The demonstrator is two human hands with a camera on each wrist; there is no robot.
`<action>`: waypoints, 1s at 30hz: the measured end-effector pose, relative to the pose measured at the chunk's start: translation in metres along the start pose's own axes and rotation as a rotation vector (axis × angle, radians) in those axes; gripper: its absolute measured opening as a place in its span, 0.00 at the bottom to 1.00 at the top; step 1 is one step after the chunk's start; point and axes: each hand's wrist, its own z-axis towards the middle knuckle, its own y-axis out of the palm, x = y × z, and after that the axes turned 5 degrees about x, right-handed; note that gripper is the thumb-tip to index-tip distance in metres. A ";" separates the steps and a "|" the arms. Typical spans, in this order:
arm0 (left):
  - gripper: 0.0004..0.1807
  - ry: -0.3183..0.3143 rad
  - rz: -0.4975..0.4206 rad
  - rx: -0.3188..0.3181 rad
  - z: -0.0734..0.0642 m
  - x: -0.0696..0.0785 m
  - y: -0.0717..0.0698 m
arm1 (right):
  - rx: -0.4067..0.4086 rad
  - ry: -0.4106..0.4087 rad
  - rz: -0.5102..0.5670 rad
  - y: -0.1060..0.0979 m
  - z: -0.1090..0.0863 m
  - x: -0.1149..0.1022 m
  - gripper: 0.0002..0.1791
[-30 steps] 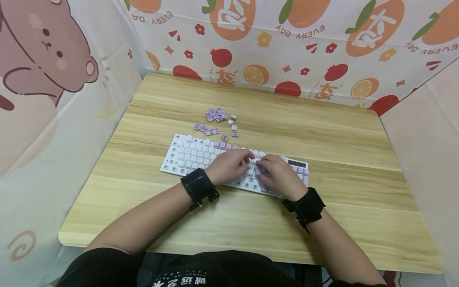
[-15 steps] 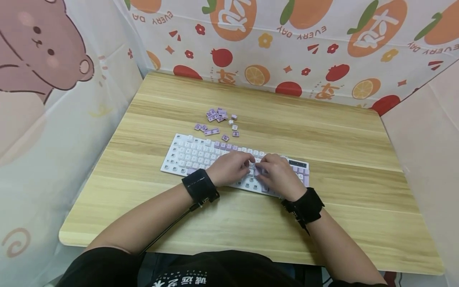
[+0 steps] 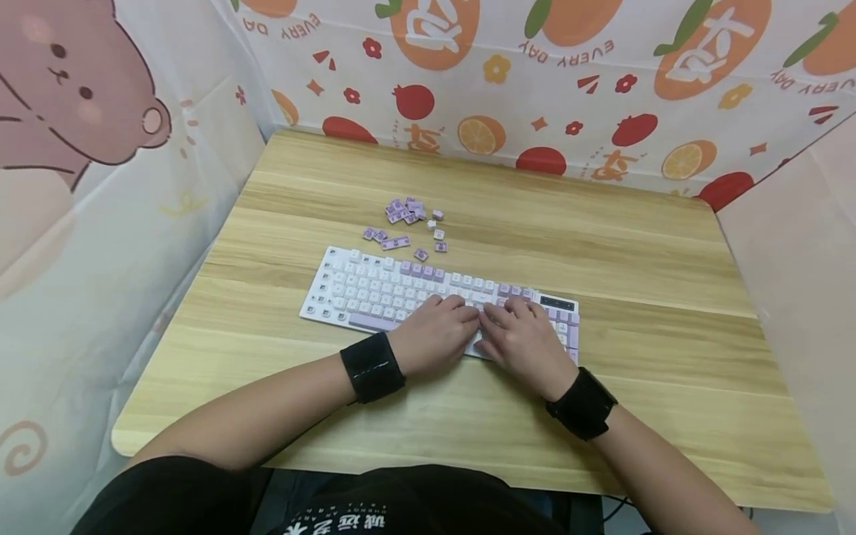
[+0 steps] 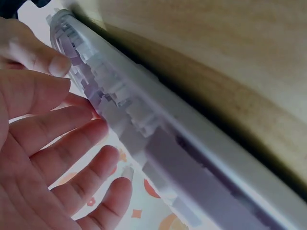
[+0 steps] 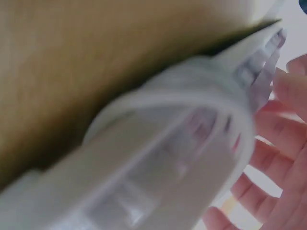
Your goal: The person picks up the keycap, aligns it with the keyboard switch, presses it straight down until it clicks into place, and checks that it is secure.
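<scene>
A white and lavender keyboard (image 3: pixel 374 286) lies on the wooden table, with bare switches showing along its left side. Over its right-middle part rests my left hand (image 3: pixel 435 334), fingers extended and loosely bent, tips at the keys. Beside it my right hand (image 3: pixel 524 342) reaches in from the right, its fingertips almost meeting the left ones. The keys beneath both hands are hidden. In the left wrist view, the fingers (image 4: pixel 79 136) sit apart along the lavender and white keys. Up close in the right wrist view, the keyboard's pale end is blurred and the fingers (image 5: pixel 278 124) are spread.
Behind the keyboard lie loose lavender keycaps (image 3: pixel 404 210) in a small heap. A long lavender keycap (image 3: pixel 396 243) and a few single ones, lavender and white, are scattered nearer. Printed cloth (image 3: pixel 495 96) hangs along the table's back edge. Black bands (image 3: pixel 372 368) wrap both wrists.
Both hands have shifted slightly toward the person and lie flatter, fingers less raised. The lavender space bar and back-row keys now show more. The loose keycaps look unchanged.
</scene>
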 end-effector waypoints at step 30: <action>0.20 -0.507 -0.291 -0.146 0.013 -0.141 -0.039 | -0.077 0.141 0.336 -0.016 -0.001 0.000 0.19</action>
